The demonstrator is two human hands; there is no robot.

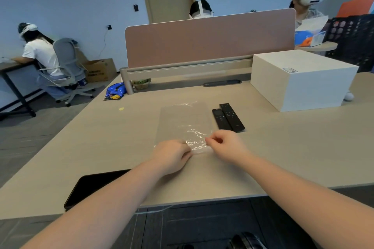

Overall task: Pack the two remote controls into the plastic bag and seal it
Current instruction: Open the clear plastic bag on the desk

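A clear plastic bag (pixel 183 120) lies flat on the beige desk (pixel 113 141), its near end crinkled. My left hand (pixel 172 155) pinches that near edge from the left. My right hand (pixel 224 145) pinches the same edge from the right, thumb and forefinger together. Two black remote controls lie side by side just right of the bag, outside it: the shorter one (pixel 221 119) on the left, the longer one (pixel 232 117) on the right. Both hands are a short way in front of the remotes.
A large white box (pixel 303 81) stands at the back right. A pink divider panel (pixel 210 38) closes the desk's far side. A black tablet (pixel 91 188) lies at the near left edge. A blue snack packet (pixel 115 90) sits far left. Three people with headsets sit around.
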